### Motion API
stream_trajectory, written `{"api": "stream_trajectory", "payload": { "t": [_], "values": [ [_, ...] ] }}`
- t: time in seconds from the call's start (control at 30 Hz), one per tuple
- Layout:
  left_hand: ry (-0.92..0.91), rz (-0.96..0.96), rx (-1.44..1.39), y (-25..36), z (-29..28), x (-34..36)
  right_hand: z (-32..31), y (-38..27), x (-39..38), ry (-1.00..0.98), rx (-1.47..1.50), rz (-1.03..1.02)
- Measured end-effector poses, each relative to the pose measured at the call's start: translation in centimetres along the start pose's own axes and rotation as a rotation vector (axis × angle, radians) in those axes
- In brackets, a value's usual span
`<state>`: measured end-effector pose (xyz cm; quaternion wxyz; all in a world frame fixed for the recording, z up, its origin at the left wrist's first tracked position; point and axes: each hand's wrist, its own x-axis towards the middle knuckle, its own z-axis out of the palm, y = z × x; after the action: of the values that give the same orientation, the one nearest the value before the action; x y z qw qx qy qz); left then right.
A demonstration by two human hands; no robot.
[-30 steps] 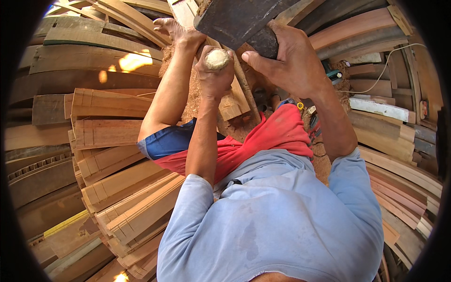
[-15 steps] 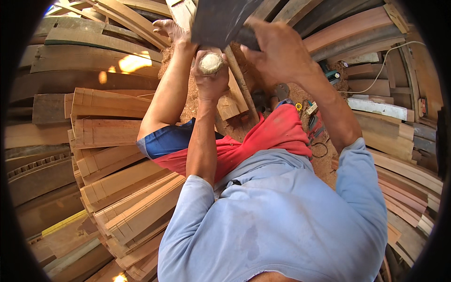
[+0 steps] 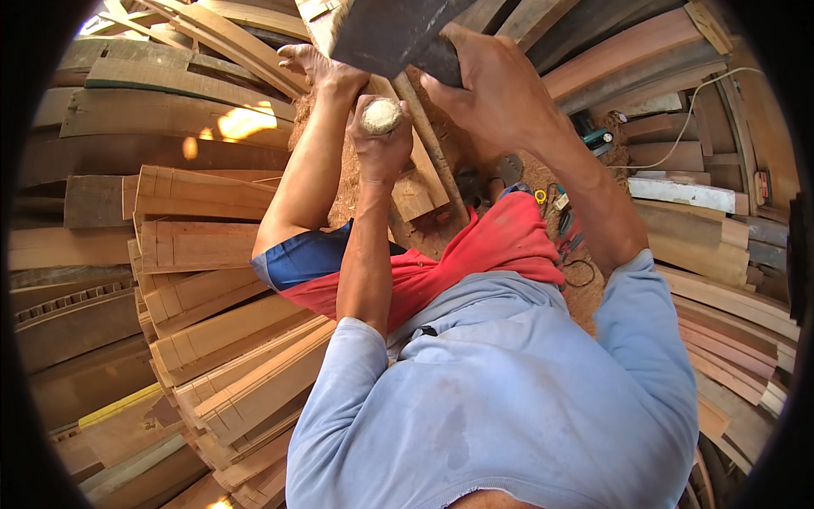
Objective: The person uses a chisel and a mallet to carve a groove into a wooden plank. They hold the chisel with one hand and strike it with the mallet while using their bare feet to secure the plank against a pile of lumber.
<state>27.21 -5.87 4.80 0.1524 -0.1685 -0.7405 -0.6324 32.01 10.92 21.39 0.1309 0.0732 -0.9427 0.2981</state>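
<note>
In front of me my left hand is wrapped round an upright chisel, with the round, pale, frayed butt of its handle facing up; its blade is hidden below. My right hand grips the short dark handle of a blocky dark mallet. The mallet hangs just beyond and above the chisel's butt, apart from it in the picture, and its top is cut off by the frame. Beneath my left hand lies a squared wooden beam, partly covered by that hand. My bare left foot rests beside it.
Stacked cut boards with pencil lines stand at my left. More planks line the right side. A green power tool, a yellow tape measure and a pale cord lie to the right. Sawdust covers the floor.
The mallet has shifted slightly left and tilted, its lower edge rising a little. My right hand has moved with it and is less blurred. My left hand stays on the chisel.
</note>
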Motion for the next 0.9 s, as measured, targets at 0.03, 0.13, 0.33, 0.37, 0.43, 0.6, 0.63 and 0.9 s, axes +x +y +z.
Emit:
{"api": "stream_trajectory", "payload": {
  "t": [0.03, 0.13, 0.33, 0.37, 0.43, 0.6, 0.63, 0.9],
  "values": [
    [-0.002, -0.006, 0.004, -0.2, 0.0, 0.0, 0.2, 0.1, 0.1, 0.0, -0.016, 0.005],
    [0.004, 0.001, 0.032, 0.1, 0.2, 0.0, 2.0, 1.7, 0.0, -0.082, -0.15, 0.004],
    [0.058, 0.024, -0.111, 0.2, 0.4, 0.5, 2.3, 2.2, -1.2, -0.225, -0.208, 0.025],
    [0.048, 0.001, -0.061, 0.0, -0.1, 0.3, 1.5, 0.7, -1.0, -0.195, -0.153, 0.036],
    [0.011, -0.046, 0.023, -0.8, -0.5, 0.0, 0.8, -0.5, -0.2, -0.163, -0.094, 0.094],
    [-0.005, -0.064, -0.009, -0.7, -0.1, -0.2, 2.9, 1.2, -0.1, -0.227, -0.352, 0.073],
    [0.013, -0.053, -0.035, -0.5, 0.0, -0.4, 2.9, 1.4, -0.1, -0.295, -0.333, 0.071],
    [0.033, -0.197, -0.106, -1.9, -1.5, -0.3, 2.2, 0.4, -1.1, -0.23, 0.019, 0.049]
  ]
}}
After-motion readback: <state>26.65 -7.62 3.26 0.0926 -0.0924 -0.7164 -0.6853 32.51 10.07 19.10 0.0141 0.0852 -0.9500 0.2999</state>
